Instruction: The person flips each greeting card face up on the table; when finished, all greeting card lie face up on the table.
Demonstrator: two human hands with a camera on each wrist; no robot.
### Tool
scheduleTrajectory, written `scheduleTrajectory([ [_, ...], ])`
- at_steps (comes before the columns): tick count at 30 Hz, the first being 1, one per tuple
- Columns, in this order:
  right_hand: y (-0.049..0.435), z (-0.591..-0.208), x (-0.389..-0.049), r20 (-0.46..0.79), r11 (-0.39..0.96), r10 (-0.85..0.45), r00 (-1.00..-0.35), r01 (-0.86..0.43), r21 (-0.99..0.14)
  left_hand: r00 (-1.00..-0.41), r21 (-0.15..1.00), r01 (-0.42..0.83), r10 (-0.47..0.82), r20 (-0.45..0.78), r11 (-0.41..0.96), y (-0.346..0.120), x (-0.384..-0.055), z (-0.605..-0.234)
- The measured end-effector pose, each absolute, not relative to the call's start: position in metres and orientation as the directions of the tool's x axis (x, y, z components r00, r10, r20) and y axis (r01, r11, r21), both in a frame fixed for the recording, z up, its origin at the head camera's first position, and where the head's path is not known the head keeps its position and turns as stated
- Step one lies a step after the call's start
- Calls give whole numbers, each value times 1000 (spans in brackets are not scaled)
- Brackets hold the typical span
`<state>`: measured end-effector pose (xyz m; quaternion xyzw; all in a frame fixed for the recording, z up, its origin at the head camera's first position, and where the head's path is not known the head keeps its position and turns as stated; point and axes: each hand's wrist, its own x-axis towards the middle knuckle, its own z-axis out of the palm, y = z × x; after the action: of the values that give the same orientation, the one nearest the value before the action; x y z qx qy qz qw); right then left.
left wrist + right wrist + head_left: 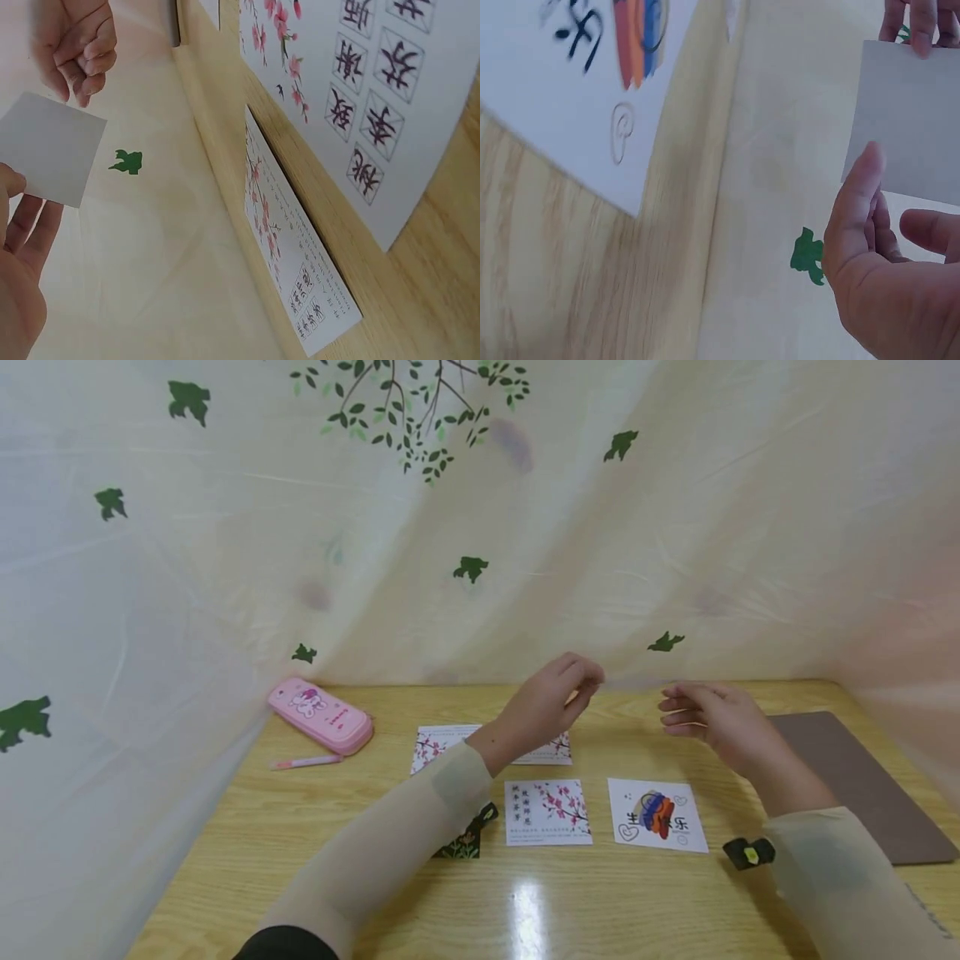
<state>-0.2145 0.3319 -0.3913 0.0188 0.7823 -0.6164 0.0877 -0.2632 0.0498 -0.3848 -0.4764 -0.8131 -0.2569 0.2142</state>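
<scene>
My left hand (551, 697) is raised above the table's far side. In the left wrist view its thumb and fingers pinch a small square card (56, 146) with a plain pale face. My right hand (716, 722) hovers to the right, fingers loosely bent and nothing in its grasp. In the right wrist view its fingertip overlaps the card's lower edge; whether they touch, I cannot tell. Below lie a blossom card with writing (548, 812) and a white card with a colourful painted patch (657, 815). My left forearm partly hides more blossom printing (442, 743) and a dark card (461, 846).
A pink pencil case (321, 716) lies at the table's back left, with a pink and white pen (306, 762) in front. On the right, a brown flat board (862, 785) lies partly under my right forearm. A pale curtain (525, 527) hangs behind the wooden table (300, 860).
</scene>
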Motion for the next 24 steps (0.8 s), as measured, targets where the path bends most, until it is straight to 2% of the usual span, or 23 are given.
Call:
scheduleTrajectory([
  [4,336,-388,-215,-195,22,-141,-971,193,-981,-357,95,917,692,627,387,49,-263,-385],
  [9,339,-386,-216,-215,-118,-172,-961,237,-964,-303,63,940,736,605,336,48,-264,-387],
  [16,343,-390,-218,-222,-131,-190,-956,249,-960,-261,64,960,790,556,272,47,-265,-394],
  [24,346,-392,-217,-213,-58,-180,-960,226,-972,-253,64,963,794,552,263,47,-266,-395],
])
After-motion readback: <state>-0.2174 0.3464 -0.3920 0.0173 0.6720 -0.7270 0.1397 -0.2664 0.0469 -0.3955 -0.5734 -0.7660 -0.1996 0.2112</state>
